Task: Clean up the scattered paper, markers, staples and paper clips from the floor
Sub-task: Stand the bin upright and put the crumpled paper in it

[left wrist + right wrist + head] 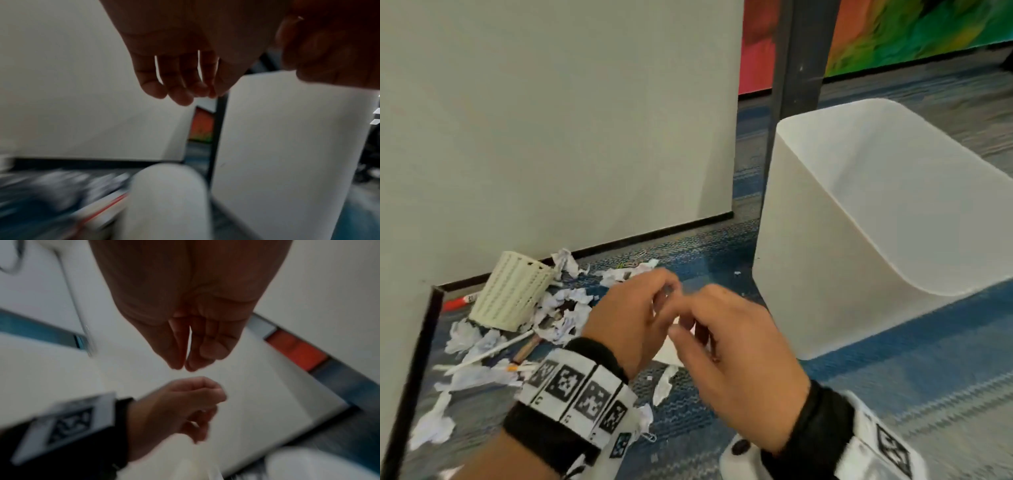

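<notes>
My two hands meet above the blue carpet (722, 428), just left of a white waste bin (859, 240). My left hand (667, 294) has its fingers curled, and a small white piece of paper (667, 353) hangs below it. My right hand (688, 325) is beside it with loose fingers. In the right wrist view the right hand (185, 365) shows straight fingers held together with nothing in them, and the left hand (185, 402) is curled below. Crumpled paper (565, 308), a red marker (457, 303), a white pen (489, 349) and paper clips (635, 260) lie on the floor to the left.
A cream mesh pen cup (512, 291) lies tipped over among the litter. A grey wall panel (551, 120) backs the mess and a dark post (798, 51) stands behind the bin. A paper scrap (664, 380) and another clip (649, 437) lie near my left wrist.
</notes>
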Demonstrator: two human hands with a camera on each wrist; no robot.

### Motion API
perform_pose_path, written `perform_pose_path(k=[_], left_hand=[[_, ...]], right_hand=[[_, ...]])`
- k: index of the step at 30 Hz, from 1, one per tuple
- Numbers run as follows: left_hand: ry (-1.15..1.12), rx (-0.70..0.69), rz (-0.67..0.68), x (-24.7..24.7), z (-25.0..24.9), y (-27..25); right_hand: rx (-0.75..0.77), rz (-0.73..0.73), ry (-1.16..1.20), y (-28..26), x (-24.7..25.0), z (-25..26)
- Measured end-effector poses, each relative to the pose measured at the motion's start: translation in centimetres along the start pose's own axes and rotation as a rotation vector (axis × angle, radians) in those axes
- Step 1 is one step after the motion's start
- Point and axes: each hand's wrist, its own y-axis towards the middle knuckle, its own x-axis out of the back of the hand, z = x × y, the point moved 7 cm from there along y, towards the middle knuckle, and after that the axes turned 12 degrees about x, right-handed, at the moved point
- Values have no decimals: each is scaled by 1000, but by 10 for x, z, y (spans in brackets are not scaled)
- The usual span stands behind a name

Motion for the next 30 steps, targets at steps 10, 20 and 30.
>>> perform_pose_path(k=[10,20,30], left_hand=[[323,733,279,-20,271,-147],[187,911,211,-25,317,-208],[291,820,238,-26,285,-166]], right_hand=[[-143,993,-179,-64,-238,-74],[-27,768,-100,-34,-272,-31],[52,633,-109,-31,-249,-20]])
